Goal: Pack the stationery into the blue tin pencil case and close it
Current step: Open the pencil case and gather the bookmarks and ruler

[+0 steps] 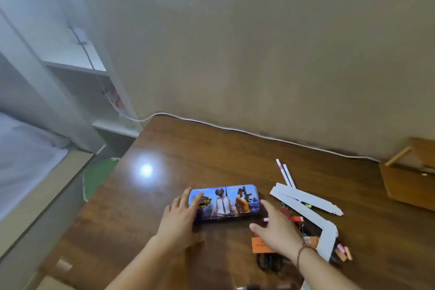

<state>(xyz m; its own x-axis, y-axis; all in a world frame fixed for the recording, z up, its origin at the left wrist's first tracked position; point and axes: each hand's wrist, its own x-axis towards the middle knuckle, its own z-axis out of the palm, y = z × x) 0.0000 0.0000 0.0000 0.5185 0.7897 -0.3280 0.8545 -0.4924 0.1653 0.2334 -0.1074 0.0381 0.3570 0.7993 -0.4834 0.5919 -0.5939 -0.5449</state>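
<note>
The left hand [182,213] lay flat and spread over the left end of the blue tin pencil case [226,202], its fingertips [188,192] resting on the printed lid; nothing was clasped in it. The right hand [274,226] hovered just beside the right end of the case, fingers spread and empty, its thumb toward the near edge of the desk; whether its fingertips touched the tin could not be told. A dark cord bracelet [300,254] circled the right wrist.

The case, lid shut and picture side up, lay lengthwise on the brown wooden desk [188,153], nearer its front edge than the wall. To the right of the right hand lay a loose heap of stationery: several white paper strips [303,200], one bent at an angle, two white pens [284,173] pointing toward the wall, an orange card [260,245] partly under the wrist, some small colourful clips [296,219] too blurred to identify, and short pinkish pieces [342,252] at the heap's near right end. A dark object [268,262] lay below the orange card.

A white cable [235,128] ran along the desk's far edge against the wall. A wooden box [412,179] sat at the far right edge of the desk.
</note>
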